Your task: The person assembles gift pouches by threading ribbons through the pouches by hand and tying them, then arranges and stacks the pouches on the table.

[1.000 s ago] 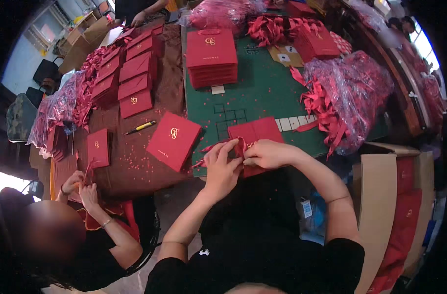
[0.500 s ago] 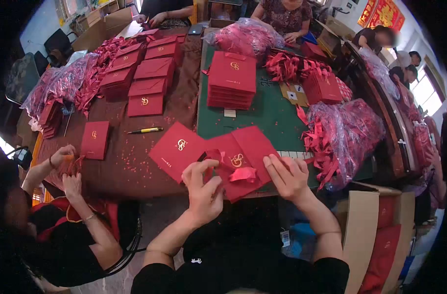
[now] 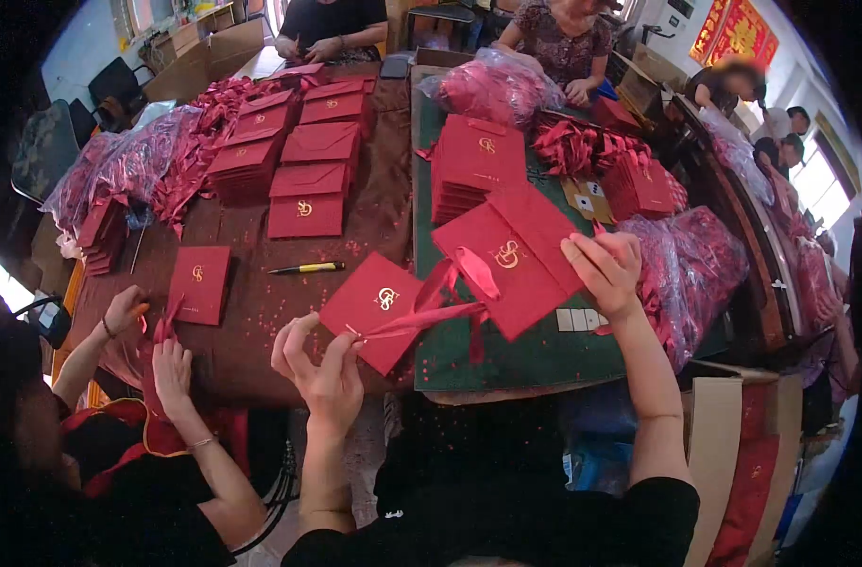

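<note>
My right hand pinches the right edge of a red envelope with a gold emblem, tilted above the green mat. A red ribbon passes through the envelope and stretches left to my left hand, whose fingers are closed on its end. Behind the ribbon, another red envelope with a gold emblem lies flat across the edge between brown cloth and mat. A stack of red envelopes stands behind the held one.
A yellow and black pen lies on the brown cloth. A co-worker's hands are at the left, near a red envelope. Bagged ribbons lie at right, above a cardboard box. More people sit across the table.
The envelope has been lifted off the table by my right hand and moved up and right. My left hand has moved left, drawing the ribbon out taut. The view has shifted.
</note>
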A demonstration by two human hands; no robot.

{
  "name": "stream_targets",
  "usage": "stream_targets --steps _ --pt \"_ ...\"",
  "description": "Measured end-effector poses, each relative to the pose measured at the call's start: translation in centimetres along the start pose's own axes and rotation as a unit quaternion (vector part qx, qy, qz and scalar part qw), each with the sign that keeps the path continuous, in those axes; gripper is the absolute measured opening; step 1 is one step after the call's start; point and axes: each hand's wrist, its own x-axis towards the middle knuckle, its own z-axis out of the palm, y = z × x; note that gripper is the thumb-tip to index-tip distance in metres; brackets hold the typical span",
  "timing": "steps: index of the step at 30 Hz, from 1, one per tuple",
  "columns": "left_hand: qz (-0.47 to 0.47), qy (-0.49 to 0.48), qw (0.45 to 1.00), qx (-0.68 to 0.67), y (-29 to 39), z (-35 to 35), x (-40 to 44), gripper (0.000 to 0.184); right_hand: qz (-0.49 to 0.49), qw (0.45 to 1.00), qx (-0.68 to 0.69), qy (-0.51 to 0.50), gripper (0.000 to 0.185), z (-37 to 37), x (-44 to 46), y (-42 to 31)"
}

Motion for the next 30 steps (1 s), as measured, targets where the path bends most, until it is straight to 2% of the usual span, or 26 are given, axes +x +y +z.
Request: stream_targets --steps 3,4,5,6,7,9,10,12,16,21,23,24,26,27,29,30 --pt "-0.018 0.002 0.999 -0.035 -0.7 0.5 -0.5 0.011 0.041 0.998 0.042 0.024 0.027 1.5 2.8 0.9" --pt "-0.041 0.017 0.997 -0.060 -0.8 0.6 -0.4 0.013 0.084 0.988 0.072 0.105 0.028 3.5 3.0 1.8" --pt "-0.069 0.007 0.995 -0.078 -0.8 0.6 0.0 0.022 0.180 0.971 0.109 0.110 0.019 4.4 3.4 2.4" --pt "-0.094 -0.013 0.992 -0.083 -0.7 0.9 0.3 0.025 0.359 0.908 0.171 0.129 0.019 5.7 3.7 2.5" --pt "-0.118 -0.033 0.989 -0.087 -0.4 1.4 0.5 0.028 0.524 0.808 0.227 0.144 0.020 7.3 4.0 2.4" --pt "-0.108 -0.106 0.988 -0.016 -0.5 2.4 0.3 0.033 0.515 0.670 0.444 0.296 0.031 11.5 5.4 3.5" --pt "-0.103 -0.134 0.986 0.000 -0.5 2.8 0.0 0.034 0.519 0.631 0.498 0.293 0.036 13.4 4.5 4.1" --pt "-0.104 -0.137 0.985 0.002 -0.9 4.0 -1.0 0.035 0.591 0.594 0.508 0.201 0.034 14.8 4.1 4.5" --pt "-0.127 -0.156 0.979 0.031 -1.4 4.6 -1.6 0.035 0.643 0.612 0.453 0.088 0.034 17.5 2.2 3.9" --pt "-0.165 -0.185 0.967 0.065 -1.9 5.1 -2.0 0.038 0.680 0.604 0.408 0.076 0.037 19.6 0.6 3.6" --pt "-0.154 -0.188 0.968 0.060 -2.4 5.3 -2.0 0.041 0.678 0.654 0.332 0.053 0.039 20.2 0.1 3.7" --pt "-0.160 -0.191 0.966 0.068 -2.7 5.7 -2.3 0.042 0.678 0.656 0.329 0.036 0.044 20.3 -0.2 3.8" --pt "-0.174 -0.197 0.961 0.081 -3.2 6.3 -2.7 0.048 0.676 0.721 0.143 -0.058 0.051 19.5 0.4 3.2" --pt "-0.168 -0.204 0.961 0.084 -3.3 6.3 -2.7 0.048 0.673 0.730 0.093 -0.081 0.058 18.7 0.9 2.6" --pt "-0.206 -0.237 0.946 0.077 -3.5 6.4 -2.7 0.050 0.684 0.717 0.117 -0.067 0.062 18.7 1.0 2.6" --pt "-0.192 -0.225 0.951 0.090 -3.8 6.7 -2.9 0.052 0.685 0.713 0.132 -0.073 0.061 18.4 0.8 2.5"
